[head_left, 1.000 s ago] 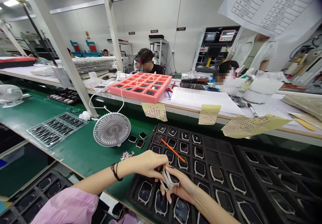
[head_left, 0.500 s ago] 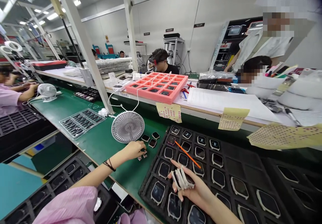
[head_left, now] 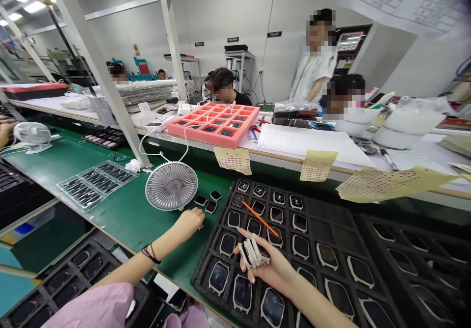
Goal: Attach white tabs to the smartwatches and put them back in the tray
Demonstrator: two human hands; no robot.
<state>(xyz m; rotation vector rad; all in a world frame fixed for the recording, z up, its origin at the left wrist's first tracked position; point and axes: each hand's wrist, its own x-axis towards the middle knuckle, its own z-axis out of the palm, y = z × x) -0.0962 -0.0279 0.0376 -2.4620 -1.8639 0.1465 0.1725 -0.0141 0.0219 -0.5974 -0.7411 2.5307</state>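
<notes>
Head view, looking forward and down: a second earlier both hands met at a small stack of watch cases point(head_left: 253, 253); now they had parted, leaving the right hand point(head_left: 275, 269) to bear the stack alone while the left hand point(head_left: 190, 221) was down at the green bench point(head_left: 136, 210). The right forearm came in from the lower right, its hand above a black foam tray point(head_left: 201, 266) of watches set in compartments. Its grip was firm around several cases standing side by side, one digit stretched along the far side, other fingertips curled at the near side. The left arm, in a pink sleeve point(head_left: 91, 306) with dark bands at the wrist, stretched forward, knuckles up and fingers bent downward; whether they pinched anything could not be told. Just beyond that hand lay three loose watches point(head_left: 211, 206), near a grey fan point(head_left: 171, 185). An orange stick point(head_left: 260, 218) lay slantwise over the tray.
</notes>
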